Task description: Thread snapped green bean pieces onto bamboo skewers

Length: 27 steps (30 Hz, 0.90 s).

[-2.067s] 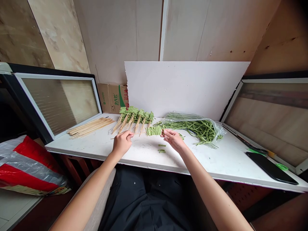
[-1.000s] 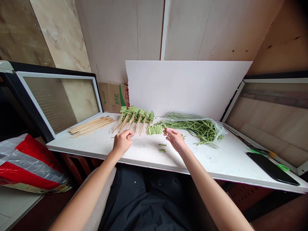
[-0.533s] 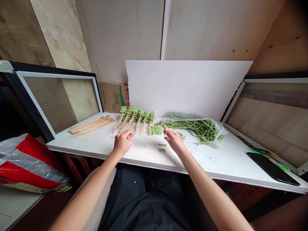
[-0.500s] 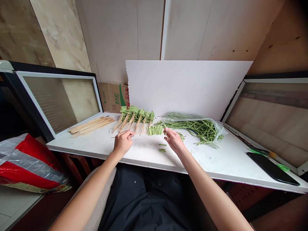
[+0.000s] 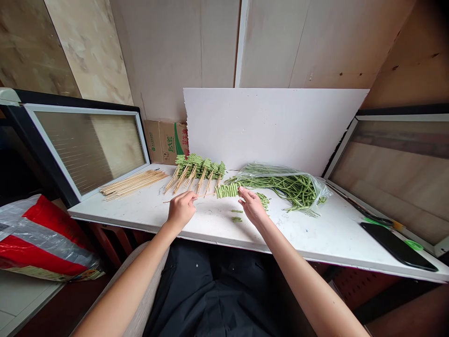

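Two hands meet over one wooden skewer (image 5: 206, 194), held roughly level above the white table (image 5: 298, 234); the left hand (image 5: 181, 208) has its fingers closed around the skewer's bare end, a little of which juts out beyond the fist; the right hand (image 5: 251, 204) pinches with thumb and fingertips at the far end of a row of bean pieces (image 5: 227, 190) – packed side by side along the stick, between the hands; a few loose pieces (image 5: 236, 218) lie below on the tabletop, and a small heap of cut beans (image 5: 264, 200) sits just beside the right hand; behind are stacked finished skewers (image 5: 200, 167), with bare sticks (image 5: 133, 184) to the left and long beans (image 5: 298, 191) to the right – partly inside a clear plastic bag (image 5: 321, 191).
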Tool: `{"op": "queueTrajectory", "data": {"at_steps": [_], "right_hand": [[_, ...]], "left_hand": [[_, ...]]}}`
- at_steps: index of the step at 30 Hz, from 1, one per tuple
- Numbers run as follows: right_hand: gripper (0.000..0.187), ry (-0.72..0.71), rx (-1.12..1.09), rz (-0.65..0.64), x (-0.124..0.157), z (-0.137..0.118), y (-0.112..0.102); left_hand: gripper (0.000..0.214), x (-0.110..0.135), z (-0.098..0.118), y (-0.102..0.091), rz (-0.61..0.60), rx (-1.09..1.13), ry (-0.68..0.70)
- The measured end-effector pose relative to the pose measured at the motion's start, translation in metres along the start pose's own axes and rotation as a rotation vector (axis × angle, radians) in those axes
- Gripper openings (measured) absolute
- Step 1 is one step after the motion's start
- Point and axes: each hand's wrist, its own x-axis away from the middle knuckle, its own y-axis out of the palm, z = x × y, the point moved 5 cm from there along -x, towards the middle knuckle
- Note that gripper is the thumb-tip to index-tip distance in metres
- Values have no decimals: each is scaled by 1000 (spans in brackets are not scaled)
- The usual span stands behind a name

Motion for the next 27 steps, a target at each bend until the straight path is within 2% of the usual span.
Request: {"op": "queueTrajectory", "data": {"at_steps": [7,13,20,24,27], "right_hand": [[41,28,-4,-49,-1,-1,-1],[39,18,29,-31,3,-5,3],[38,-27,40,-12,5,-16,4],[39,-79,96,-44,9,-24,9],[41,-123,155,-22,14,-31,13]], "left_hand": [[36,1,-4,2,-12,19,15],[36,1,-3,-1,-7,33,32],[30,-2,-3,-4,2,77,-26],[27,-4,-8,-6,19,72,-77],[26,-5,-12,-6,19,61,-89]]}}
